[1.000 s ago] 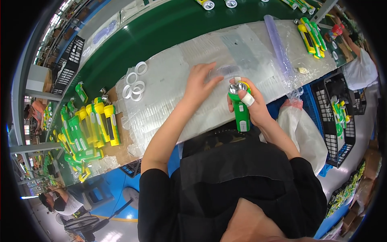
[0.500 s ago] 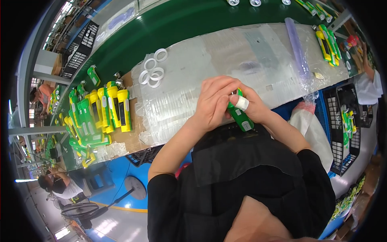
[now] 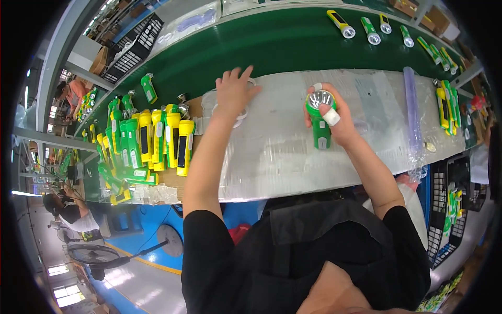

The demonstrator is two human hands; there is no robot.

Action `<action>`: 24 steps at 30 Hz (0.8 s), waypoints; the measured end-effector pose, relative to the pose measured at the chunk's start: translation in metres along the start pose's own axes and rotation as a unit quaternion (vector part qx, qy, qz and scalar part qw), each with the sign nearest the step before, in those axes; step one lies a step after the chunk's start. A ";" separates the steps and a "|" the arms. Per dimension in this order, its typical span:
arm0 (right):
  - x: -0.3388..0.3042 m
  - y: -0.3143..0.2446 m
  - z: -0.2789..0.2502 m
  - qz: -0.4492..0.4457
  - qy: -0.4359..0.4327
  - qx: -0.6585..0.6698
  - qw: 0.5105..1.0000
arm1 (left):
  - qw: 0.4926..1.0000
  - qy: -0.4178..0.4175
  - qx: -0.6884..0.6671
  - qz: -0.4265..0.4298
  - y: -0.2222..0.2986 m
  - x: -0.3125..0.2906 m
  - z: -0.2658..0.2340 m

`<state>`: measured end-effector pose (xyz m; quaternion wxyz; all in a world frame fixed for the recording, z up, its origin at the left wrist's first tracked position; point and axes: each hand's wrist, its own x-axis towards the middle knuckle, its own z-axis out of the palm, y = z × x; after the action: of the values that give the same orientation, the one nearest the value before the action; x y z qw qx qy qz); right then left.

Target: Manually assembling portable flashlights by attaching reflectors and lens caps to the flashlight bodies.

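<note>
My right hand (image 3: 339, 116) is wrapped round a green flashlight (image 3: 321, 135) above the covered worktop. Its silvery reflector head is uppermost, and the body hangs down below the fingers. White tape covers the thumb of this hand. My left hand (image 3: 233, 93) reaches over a small group of white plastic rings (image 3: 238, 124), with its fingers spread. The palm and wrist hide part of the rings, and whether the fingertips touch one I cannot tell.
Several yellow and green flashlights (image 3: 157, 138) lie piled at the left. Others rest on the green belt (image 3: 282, 44) beyond and at the far right. A rolled clear plastic sheet (image 3: 413, 112) lies right of the worktop (image 3: 277, 157). A black crate (image 3: 442, 209) stands low right.
My hands have parted. The right one has carried the flashlight up and away from my body, its reflector now showing; the left has moved left to the rings and opened.
</note>
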<state>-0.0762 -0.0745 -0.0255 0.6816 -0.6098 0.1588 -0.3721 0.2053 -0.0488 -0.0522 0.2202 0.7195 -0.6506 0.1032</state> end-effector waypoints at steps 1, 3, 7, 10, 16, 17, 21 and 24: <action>0.001 0.003 -0.002 0.002 0.002 -0.003 1.000 | 0.992 -0.119 0.030 -0.015 -0.008 0.002 -0.001; 0.002 0.007 -0.003 -0.017 -0.015 -0.004 1.000 | 0.995 -0.094 -0.016 -0.001 -0.011 0.003 -0.005; 0.000 0.006 -0.005 -0.021 -0.014 0.002 1.000 | 0.853 -0.009 -0.503 -0.142 0.039 0.006 -0.029; -0.001 0.007 -0.005 -0.007 -0.018 0.001 1.000 | 0.757 0.033 -0.652 -0.041 0.095 -0.013 -0.048; -0.004 0.006 -0.006 -0.089 -0.031 -0.033 0.995 | 0.906 0.064 -0.385 0.164 0.128 -0.035 -0.071; -0.004 0.009 -0.008 -0.087 -0.040 -0.028 0.995 | 0.918 0.052 -0.359 0.158 0.130 -0.036 -0.075; -0.012 0.010 -0.014 -0.060 -0.060 -0.008 0.996 | 0.931 0.035 -0.321 0.168 0.131 -0.038 -0.082; -0.015 0.009 -0.018 -0.068 -0.045 -0.027 0.996 | 0.930 0.024 -0.320 0.179 0.135 -0.038 -0.088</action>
<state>-0.0957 -0.0766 -0.0410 0.6441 -0.6537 0.0964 -0.3854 0.0801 0.0175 0.0333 0.4320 0.4796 -0.7617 -0.0557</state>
